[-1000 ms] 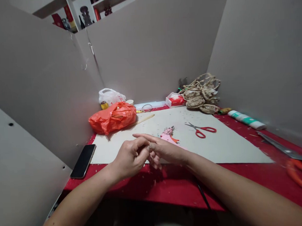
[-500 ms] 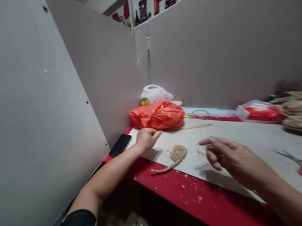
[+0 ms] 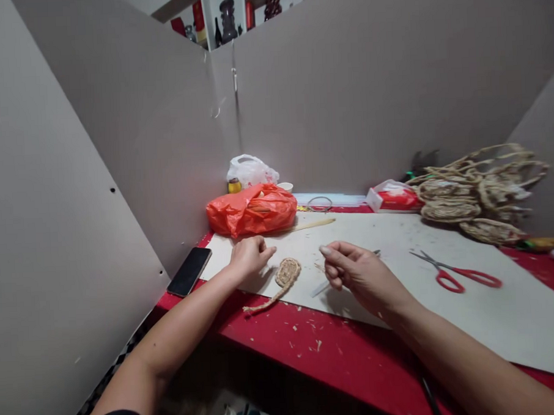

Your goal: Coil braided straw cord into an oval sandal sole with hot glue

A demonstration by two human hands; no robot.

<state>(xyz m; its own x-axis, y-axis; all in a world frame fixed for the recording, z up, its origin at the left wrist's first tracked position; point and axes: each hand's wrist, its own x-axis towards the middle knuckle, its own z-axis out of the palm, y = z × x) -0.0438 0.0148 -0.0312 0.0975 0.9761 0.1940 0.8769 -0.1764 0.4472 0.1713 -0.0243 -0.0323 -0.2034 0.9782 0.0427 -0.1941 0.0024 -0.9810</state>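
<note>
The right hand is seen with fingers curled narrowly; whether the thin silvery tool beneath its fingertips is gripped cannot be told. The left hand is loosely closed, holding nothing, resting on the grey board. Between the two, just beside the left hand, lies the coiled straw braid, its tail trailing onto the red table. A second ago the hands were joined; they have since parted, leaving the braid set down. Farther out are red scissors, an orange bag and a phone.
</note>
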